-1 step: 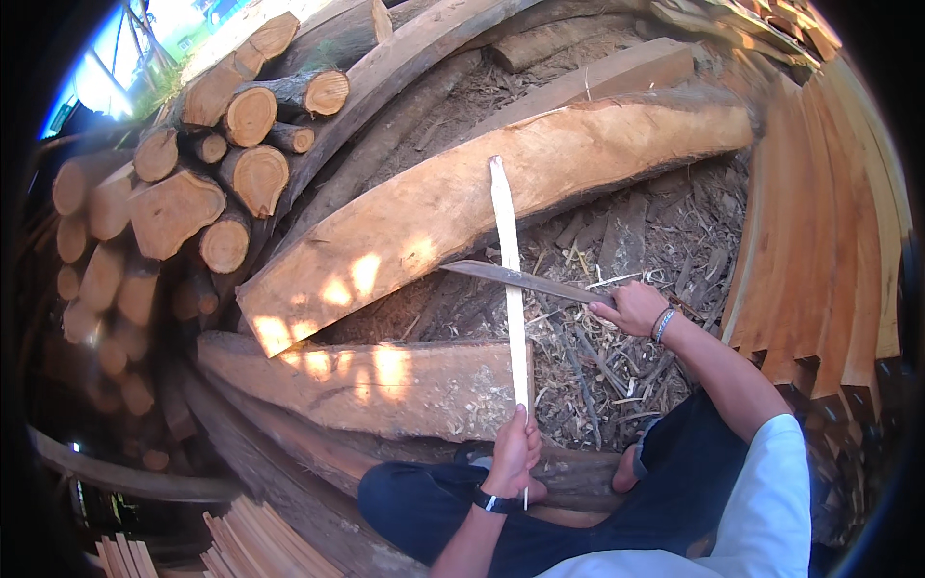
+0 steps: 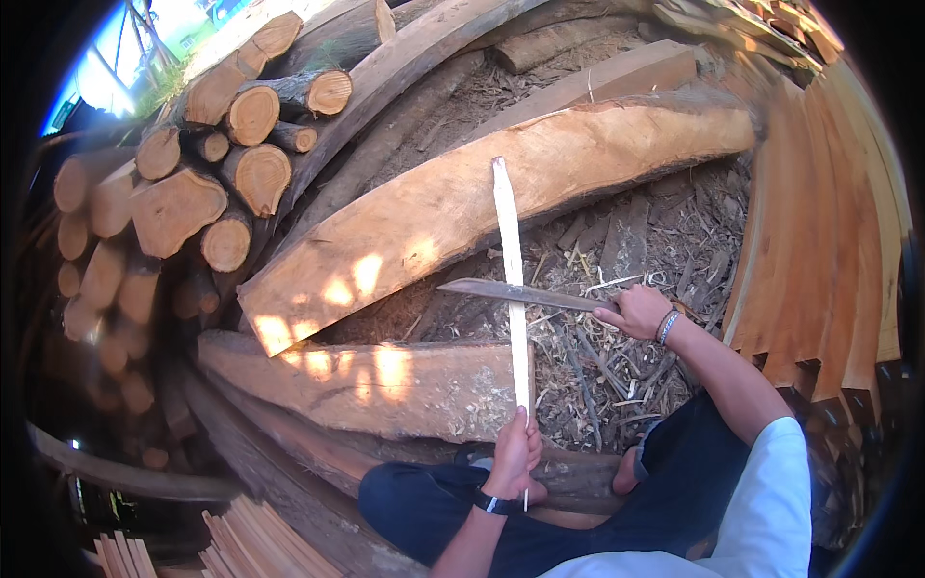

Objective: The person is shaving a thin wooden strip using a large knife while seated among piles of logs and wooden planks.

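Note:
My left hand (image 2: 518, 451) is closed around the near end of a long, pale, peeled wooden stick (image 2: 519, 356). The stick points away from me, and its far tip lies over the face of a thick sawn slab (image 2: 424, 212). In my right hand (image 2: 641, 311) is the handle of a machete (image 2: 540, 295). Its long dark blade lies across the stick near the middle, tip to the left. Whether the edge bites into the wood I cannot tell.
A shorter slab (image 2: 414, 390) lies in front of my knees. Wood shavings (image 2: 607, 385) and bark litter the ground between the slabs. Cut logs (image 2: 252, 116) are stacked at the left, and tall sawn boards (image 2: 809, 231) stand at the right. Thin sticks (image 2: 260, 544) lie at lower left.
The machete blade has shifted slightly down the stick, toward me, and lies a little more level. My right hand has moved slightly with it; the left hand stays in place.

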Available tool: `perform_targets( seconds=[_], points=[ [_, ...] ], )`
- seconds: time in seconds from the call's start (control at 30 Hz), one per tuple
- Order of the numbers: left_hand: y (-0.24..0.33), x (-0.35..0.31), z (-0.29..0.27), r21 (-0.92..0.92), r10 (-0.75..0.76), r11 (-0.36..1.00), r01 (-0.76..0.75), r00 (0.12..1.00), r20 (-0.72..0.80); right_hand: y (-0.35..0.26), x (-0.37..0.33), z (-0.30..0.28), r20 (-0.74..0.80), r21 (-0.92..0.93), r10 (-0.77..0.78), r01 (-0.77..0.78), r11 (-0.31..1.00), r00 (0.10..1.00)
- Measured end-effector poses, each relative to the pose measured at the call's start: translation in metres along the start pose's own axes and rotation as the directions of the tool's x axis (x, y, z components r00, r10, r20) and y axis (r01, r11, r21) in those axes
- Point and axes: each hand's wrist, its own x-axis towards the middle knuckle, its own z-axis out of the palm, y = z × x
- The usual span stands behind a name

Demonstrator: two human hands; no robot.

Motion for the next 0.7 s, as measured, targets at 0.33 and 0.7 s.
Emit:
perform_targets(
  seconds=[0.33, 0.7],
  points=[
    [-0.003, 0.0, -0.006, -0.111, 0.017, 0.994, -0.006, 0.994, 0.105, -0.001, 0.011, -0.004, -0.084, 0.036, 0.166, -0.163, 0.986, 0.983],
    [0.006, -0.016, 0.01, -0.009, 0.076, 0.997, -0.076, 0.997, 0.024, -0.023, 0.002, -0.036, -0.128, 0.447, 0.288, -0.203, 0.871, 0.949]
  ],
)
